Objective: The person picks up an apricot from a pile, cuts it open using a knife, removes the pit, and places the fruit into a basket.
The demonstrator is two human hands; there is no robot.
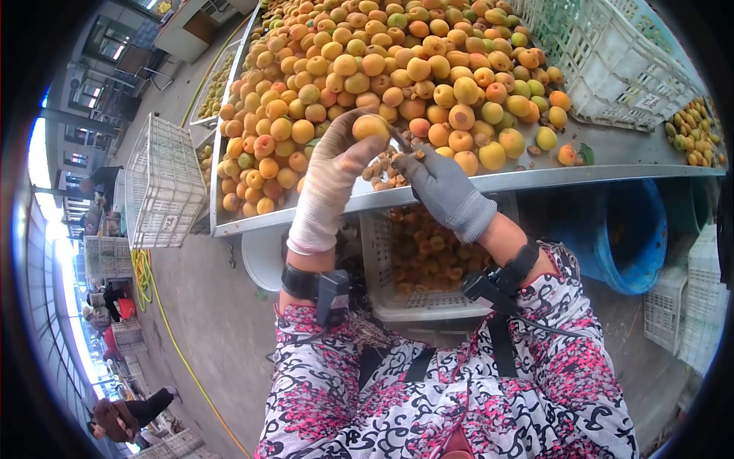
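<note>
My left hand, in a stained white knit glove, grips a yellow-orange apricot between thumb and fingers. My right hand, in a grey glove, is closed just right of it. A thin dark piece shows between the right fingertips and the apricot; I cannot make out what it is. Below the hands, small brown pits or scraps lie at the table's edge. A large heap of apricots, yellow, orange and some greenish, covers the metal table beyond.
Under the table rim sits a light crate of apricot halves or pieces. A blue barrel stands to the right, a white bucket to the left. Plastic crates flank the table; a yellow hose crosses the floor. Other people are far left.
</note>
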